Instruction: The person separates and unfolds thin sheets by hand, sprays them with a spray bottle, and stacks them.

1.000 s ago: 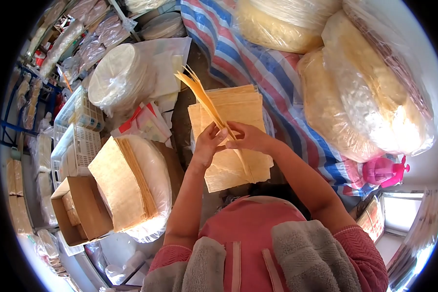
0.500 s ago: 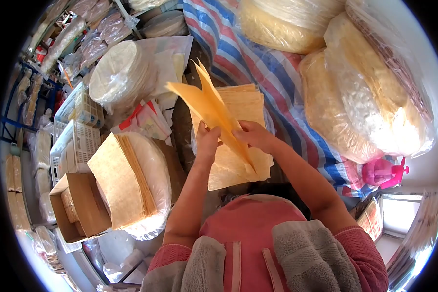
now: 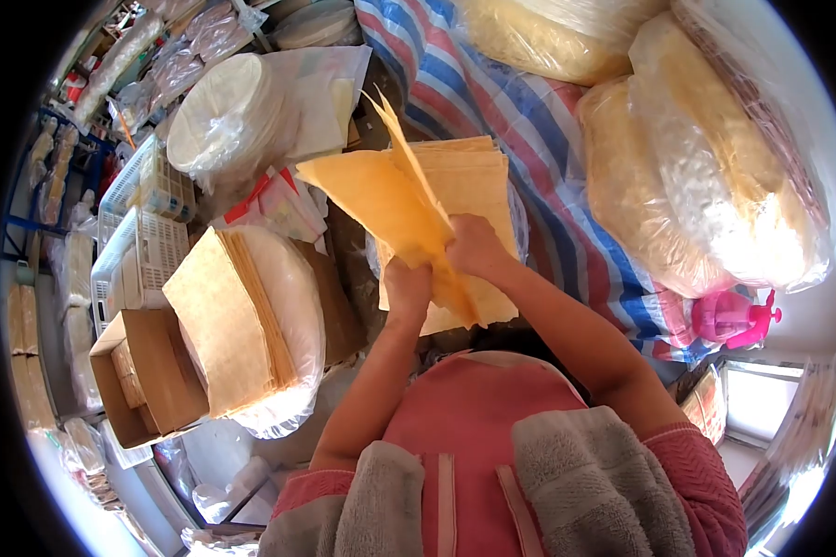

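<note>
Two or so thin yellowish-tan sheets (image 3: 372, 195) stand up in front of me, spread apart at their far ends like an open fold. My left hand (image 3: 409, 280) is closed on the near part of the left sheet. Closed on the right side of the sheets is my right hand (image 3: 474, 246), a little higher. Below them lies a stack of similar tan sheets (image 3: 478, 176) on a round, plastic-edged support. Both hands hide part of the sheets' lower ends. Whether the sheets are paper or a dried food skin I cannot tell.
To the left, another stack of tan sheets (image 3: 228, 320) rests on a plastic-wrapped round pile, beside an open cardboard box (image 3: 163, 381) and white plastic baskets (image 3: 139, 255). A striped tarp (image 3: 529, 139), large plastic-wrapped bundles (image 3: 687, 176) and a pink spray bottle (image 3: 734, 318) are at right.
The left sheet has swung outward and down to the left, widening the gap. My left hand has turned and moved slightly right; my right hand has risen a little. The view has shifted slightly.
</note>
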A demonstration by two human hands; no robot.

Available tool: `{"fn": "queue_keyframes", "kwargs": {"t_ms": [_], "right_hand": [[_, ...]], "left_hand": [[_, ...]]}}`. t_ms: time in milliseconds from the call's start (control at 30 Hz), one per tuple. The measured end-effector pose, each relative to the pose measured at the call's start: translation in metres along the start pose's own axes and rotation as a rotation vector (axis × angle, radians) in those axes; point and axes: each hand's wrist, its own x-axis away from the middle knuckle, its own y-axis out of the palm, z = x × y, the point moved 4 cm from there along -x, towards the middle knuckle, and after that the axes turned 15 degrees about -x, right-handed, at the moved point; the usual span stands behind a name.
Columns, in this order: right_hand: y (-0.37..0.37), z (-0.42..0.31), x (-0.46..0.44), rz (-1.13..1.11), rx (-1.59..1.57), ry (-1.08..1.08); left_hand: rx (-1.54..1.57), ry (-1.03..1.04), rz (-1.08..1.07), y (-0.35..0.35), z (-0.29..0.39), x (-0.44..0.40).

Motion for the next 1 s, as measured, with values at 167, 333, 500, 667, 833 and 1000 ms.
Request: {"fn": "queue_keyframes", "kwargs": {"t_ms": [167, 333, 500, 667, 833, 1000], "right_hand": [[-0.036, 0.019, -0.015, 0.091, -0.008, -0.003], [-0.102, 0.049, -0.030, 0.124, 0.045, -0.098], [-0.169, -0.012, -0.003, 0.017, -0.109, 0.129], [-0.192, -0.030, 0.013, 0.169, 0.131, 0.020], [-0.200, -0.053, 0.044, 0.272, 0.001, 0.048], [-0.195, -0.078, 0.061, 0.254, -0.100, 0.037]], "left_hand": [[0.116, 0.138, -0.039, -0.036, -0.005, -0.003], [0.267, 0.152, -0.124, -0.090, -0.011, -0.011], [0.289, 0.266, -0.313, -0.126, 0.005, -0.014], [0.320, 0.294, -0.422, -0.113, -0.002, -0.032], [0.309, 0.220, -0.513, -0.100, -0.045, -0.035], [0.245, 0.342, -0.441, -0.108, 0.002, -0.026]]}}
